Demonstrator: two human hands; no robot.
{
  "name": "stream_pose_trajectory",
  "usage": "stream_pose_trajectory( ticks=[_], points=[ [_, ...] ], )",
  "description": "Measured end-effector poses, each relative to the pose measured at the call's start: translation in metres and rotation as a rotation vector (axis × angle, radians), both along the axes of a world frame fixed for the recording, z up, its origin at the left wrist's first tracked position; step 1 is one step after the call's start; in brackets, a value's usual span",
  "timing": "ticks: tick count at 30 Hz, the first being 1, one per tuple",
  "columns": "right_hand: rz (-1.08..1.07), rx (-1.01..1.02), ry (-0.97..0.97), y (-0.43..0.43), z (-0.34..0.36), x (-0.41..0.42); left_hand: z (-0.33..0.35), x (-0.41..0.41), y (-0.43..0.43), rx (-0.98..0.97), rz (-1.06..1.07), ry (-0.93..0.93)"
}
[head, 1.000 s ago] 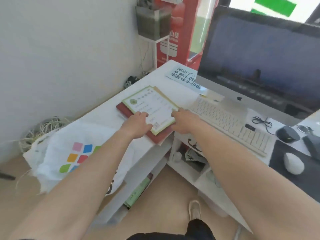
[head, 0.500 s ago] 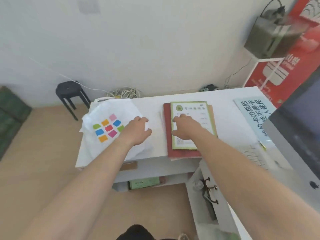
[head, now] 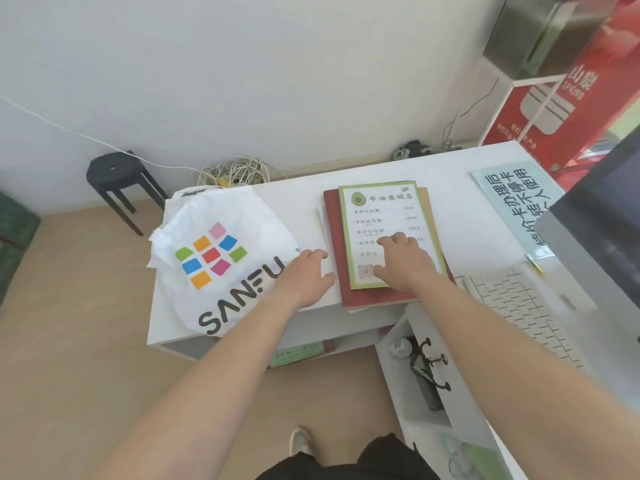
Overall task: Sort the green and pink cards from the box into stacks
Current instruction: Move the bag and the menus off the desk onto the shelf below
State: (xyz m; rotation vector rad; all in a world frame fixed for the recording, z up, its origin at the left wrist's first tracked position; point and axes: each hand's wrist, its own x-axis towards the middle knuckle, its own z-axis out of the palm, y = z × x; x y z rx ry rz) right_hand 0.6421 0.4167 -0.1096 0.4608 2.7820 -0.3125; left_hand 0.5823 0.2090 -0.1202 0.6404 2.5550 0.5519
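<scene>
left hand (head: 304, 275) is laid palm-down, fingers loose, on the white worktop (head: 467, 202) | right hand (head: 403, 263) is pressed flat, fingers extended, on the green-bordered paper card (head: 384, 216) | card is stacked on a dark-red board (head: 334, 237)

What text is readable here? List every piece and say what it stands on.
"SANFU": white bag.
"牛油果健身": heading of the green card; its smaller lines are too blurred to read.
"卡办理后", "使用": blue sign, partly cut off.
"山泉", "SPRING": red banner.
Green paper on the shelf below: too small to read.
</scene>
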Motion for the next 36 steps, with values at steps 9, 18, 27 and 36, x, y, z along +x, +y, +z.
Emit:
stream_pose_trajectory(
  ticks=[9, 18, 27, 36],
  points=[
    [-0.294, -0.016, -0.067, 0.088, -0.029, -0.003, -0.038, 0.004, 0.103, -0.018, 0.282, -0.169],
    [-0.437, -0.159, 0.001, 0.085, -0.072, -0.014, -0.056, 0.017, 0.134, -0.005, 0.552, -0.117],
    [-0.291, -0.147, 0.022, 0.064, -0.078, 0.021, -0.063, 0.063, 0.089, 0.092, 0.660, -0.087],
    [-0.282, -0.164, 0.016, 0.064, -0.079, 0.029, -0.072, 0.085, 0.051, 0.396, 1.151, -0.437]
  ],
)
